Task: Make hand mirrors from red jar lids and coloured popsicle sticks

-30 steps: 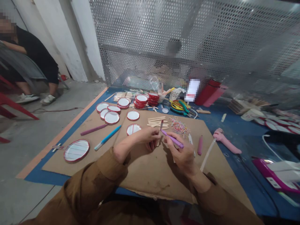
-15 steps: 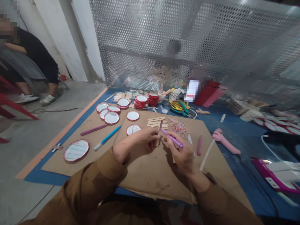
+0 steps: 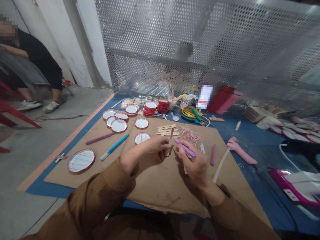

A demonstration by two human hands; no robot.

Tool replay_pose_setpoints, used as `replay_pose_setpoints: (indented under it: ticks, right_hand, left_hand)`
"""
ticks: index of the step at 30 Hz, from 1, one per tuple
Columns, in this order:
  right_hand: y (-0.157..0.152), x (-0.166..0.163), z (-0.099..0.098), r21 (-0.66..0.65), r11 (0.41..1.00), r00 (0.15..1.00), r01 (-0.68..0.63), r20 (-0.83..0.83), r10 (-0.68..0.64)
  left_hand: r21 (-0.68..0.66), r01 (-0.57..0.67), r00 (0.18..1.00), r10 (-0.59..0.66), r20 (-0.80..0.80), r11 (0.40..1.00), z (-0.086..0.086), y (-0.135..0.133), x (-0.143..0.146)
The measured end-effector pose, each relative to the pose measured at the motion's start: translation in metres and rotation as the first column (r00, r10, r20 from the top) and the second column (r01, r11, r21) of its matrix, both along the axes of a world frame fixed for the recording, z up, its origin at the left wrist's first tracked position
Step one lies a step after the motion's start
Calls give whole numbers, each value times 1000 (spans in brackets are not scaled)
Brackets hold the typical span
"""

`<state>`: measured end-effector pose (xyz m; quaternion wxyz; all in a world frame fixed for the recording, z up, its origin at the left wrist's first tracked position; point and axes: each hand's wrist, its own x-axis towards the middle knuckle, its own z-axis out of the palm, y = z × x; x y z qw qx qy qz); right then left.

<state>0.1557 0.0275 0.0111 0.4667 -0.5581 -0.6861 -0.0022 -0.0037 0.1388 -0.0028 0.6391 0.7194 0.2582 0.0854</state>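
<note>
Over the cardboard sheet (image 3: 160, 190), my left hand (image 3: 160, 146) is closed on a craft stick (image 3: 171, 133), which stands nearly upright with a dark reddish-purple upper end. My right hand (image 3: 196, 163) grips a purple marker (image 3: 186, 149) like a pen. The marker's tip points at the stick from the right, with a narrow gap between them. Just beyond my hands lie several plain craft sticks (image 3: 166, 127) and a heap of small coloured strips (image 3: 190, 134). A white lid with pinkish lines (image 3: 142, 137) is partly hidden behind my left wrist.
At left are a lid with a stick handle (image 3: 81, 161), a blue marker (image 3: 115, 146) and a purple marker (image 3: 99, 138). Red-rimmed lids (image 3: 150, 106) are stacked behind. To the right lie another marker (image 3: 212, 155), a pink glue gun (image 3: 241, 151) and a power strip (image 3: 295, 186). Pliers (image 3: 192, 115) lie farther back.
The purple marker's tip has shifted slightly right, away from the stick. My left hand and the stick have stayed nearly still.
</note>
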Motion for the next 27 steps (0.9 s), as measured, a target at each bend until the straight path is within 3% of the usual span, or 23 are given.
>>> replay_pose_setpoints:
  ticks: [7,15,27]
  right_hand:
    - [1,-3,4,-3,998,998,-65,0,65]
    - [-2,-1,3,-42,999,996,-18,-86,14]
    - [-1,-2,5,-27,995,995,-93,-32,92]
  left_hand:
    - [-27,15,1000,-15,-11,1000,5,-1,0]
    - [42,20,1000,-20,-15,999,5,0,-3]
    - [7,13,1000,-13,6,1000,1,-1,-2]
